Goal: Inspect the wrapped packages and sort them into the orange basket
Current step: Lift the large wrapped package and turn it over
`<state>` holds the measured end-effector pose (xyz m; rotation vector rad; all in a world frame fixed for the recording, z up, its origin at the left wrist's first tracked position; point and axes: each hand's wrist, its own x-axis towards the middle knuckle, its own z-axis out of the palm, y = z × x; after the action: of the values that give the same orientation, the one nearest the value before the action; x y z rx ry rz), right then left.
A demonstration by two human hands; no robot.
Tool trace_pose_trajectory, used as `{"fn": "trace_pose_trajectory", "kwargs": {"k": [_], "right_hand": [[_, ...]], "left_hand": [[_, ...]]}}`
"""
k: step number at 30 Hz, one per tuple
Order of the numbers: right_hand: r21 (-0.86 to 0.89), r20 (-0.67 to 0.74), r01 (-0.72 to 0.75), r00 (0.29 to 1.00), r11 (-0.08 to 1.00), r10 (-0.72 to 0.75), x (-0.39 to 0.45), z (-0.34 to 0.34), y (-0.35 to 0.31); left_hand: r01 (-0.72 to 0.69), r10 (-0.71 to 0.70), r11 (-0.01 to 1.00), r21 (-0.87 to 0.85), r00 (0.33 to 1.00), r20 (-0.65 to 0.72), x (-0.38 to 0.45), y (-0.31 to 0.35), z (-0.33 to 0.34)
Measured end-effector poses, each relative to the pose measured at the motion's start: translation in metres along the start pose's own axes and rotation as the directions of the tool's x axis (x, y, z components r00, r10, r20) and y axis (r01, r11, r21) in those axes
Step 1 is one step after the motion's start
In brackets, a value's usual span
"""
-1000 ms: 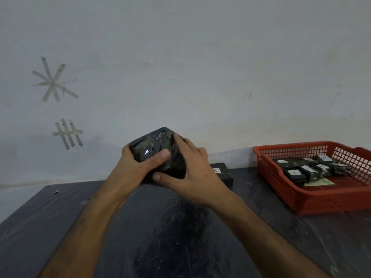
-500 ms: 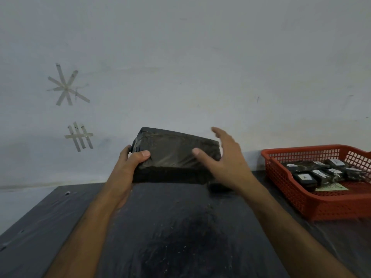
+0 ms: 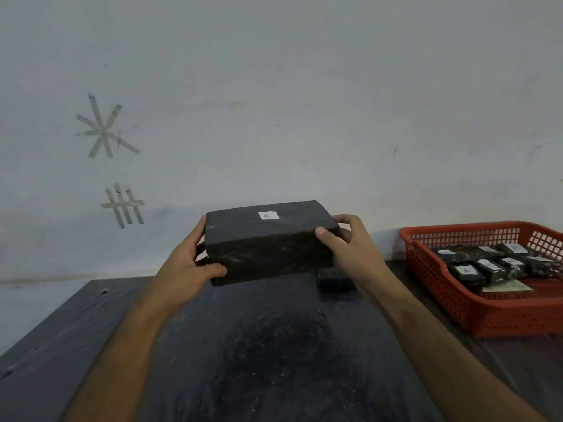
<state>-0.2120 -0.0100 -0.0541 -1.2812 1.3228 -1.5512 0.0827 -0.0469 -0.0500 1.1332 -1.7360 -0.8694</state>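
Note:
A large black wrapped package [image 3: 268, 248] is held level above the table's far middle, with a small white label on its top face. My left hand [image 3: 190, 263] grips its left end, thumb under the front corner. My right hand [image 3: 350, 248] grips its right end, thumb on the front edge and fingers curled behind. The orange basket [image 3: 475, 312] stands at the right and holds several small black wrapped packages [image 3: 466, 271] with white labels. Another small black package [image 3: 335, 280] lies on the table under my right hand.
The dark table [image 3: 259, 360] runs back to a pale wall [image 3: 304, 102] with tape marks at the left. A paper slip [image 3: 505, 287] lies in the basket. The table's left edge slants away at the lower left.
The package has been turned so its labelled face is up. My right hand, open beside it half a second ago, now grips its right end. The camera view has shifted slightly.

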Motion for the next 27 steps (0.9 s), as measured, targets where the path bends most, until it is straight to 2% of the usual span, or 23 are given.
{"fn": "trace_pose_trajectory", "kwargs": {"k": [4, 10, 17, 20, 23, 27], "right_hand": [[-0.114, 0.038, 0.003, 0.999, 0.994, 0.002, 0.003, 0.004, 0.016], [-0.205, 0.091, 0.015, 0.996, 0.979, 0.004, -0.002, 0.019, 0.036], [-0.345, 0.066, 0.046, 0.997, 0.938, -0.025, -0.002, 0.028, 0.066], [-0.35, 0.057, 0.073, 0.997, 0.934, -0.056, 0.004, 0.027, 0.079], [-0.361, 0.007, 0.093, 0.995, 0.928, -0.097, 0.002, 0.028, 0.078], [-0.429, -0.043, 0.122, 0.987, 0.895, -0.155, 0.0, 0.027, 0.083]], "left_hand": [[0.033, -0.02, 0.989, 0.147, 0.996, -0.092, 0.003, -0.006, 0.001], [0.069, -0.029, 0.966, 0.248, 0.986, -0.162, 0.009, -0.032, 0.002], [0.19, -0.178, 0.977, 0.097, 0.977, -0.121, 0.008, -0.057, 0.018], [0.214, -0.211, 0.977, 0.019, 0.97, -0.123, 0.006, -0.064, 0.027], [0.228, -0.23, 0.973, -0.028, 0.968, -0.097, 0.008, -0.069, 0.031], [0.21, -0.21, 0.978, -0.004, 0.977, -0.03, 0.008, -0.071, 0.038]]}}
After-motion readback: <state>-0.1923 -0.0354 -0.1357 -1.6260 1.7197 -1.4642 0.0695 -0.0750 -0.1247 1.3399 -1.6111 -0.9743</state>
